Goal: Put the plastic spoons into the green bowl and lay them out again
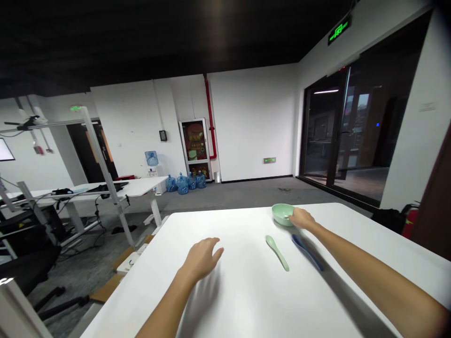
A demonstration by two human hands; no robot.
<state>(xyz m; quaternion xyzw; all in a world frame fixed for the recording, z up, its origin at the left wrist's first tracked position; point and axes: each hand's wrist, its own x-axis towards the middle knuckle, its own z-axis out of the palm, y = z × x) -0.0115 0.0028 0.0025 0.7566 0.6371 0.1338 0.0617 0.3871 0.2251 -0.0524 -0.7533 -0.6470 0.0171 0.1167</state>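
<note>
Near the far edge of the white table (243,300), my right hand (302,218) grips the right rim of a light green bowl (280,217), which stands upright. Part of that rim is hidden by the fingers. My left hand (202,257) hovers over the table's left half with thumb and fingers apart, holding nothing. Between the hands lies a light green spoon (277,253), its rounded end pointing away from me. Just right of it, under my right forearm, a dark blue spoon (307,253) lies at a similar slant.
Beyond the table's left side are a desk (141,186), a metal frame post (105,164) and a black office chair (28,253). Several blue water bottles (182,183) stand by the far wall. A red fire extinguisher (409,221) is at the right.
</note>
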